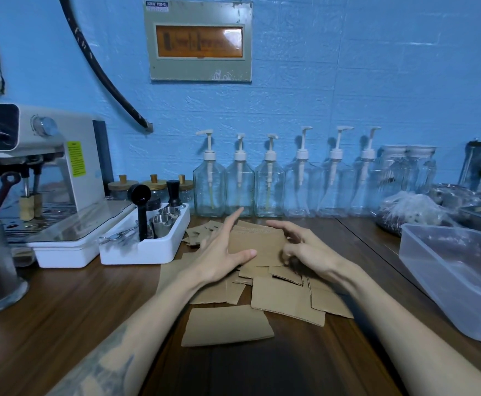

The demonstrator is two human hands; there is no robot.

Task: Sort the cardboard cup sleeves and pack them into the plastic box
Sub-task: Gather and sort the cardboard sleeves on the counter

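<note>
Head cam looks down on a loose pile of cardboard cup sleeves (262, 270) mid-table on the wooden counter (62, 310). Left hand (222, 250) lies flat and spread on the pile, gripping nothing. Right hand (305, 247) is curled over the top sleeves, can't tell if it's actually pinching one. Plastic box (456, 278) sits at the right, well apart from the pile

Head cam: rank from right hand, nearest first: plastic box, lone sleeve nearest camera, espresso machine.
From the right hand:
1. Lone sleeve, near the camera, apart from the pile.
2. Plastic box, at the right edge.
3. Espresso machine, far left, by the wall.
</note>
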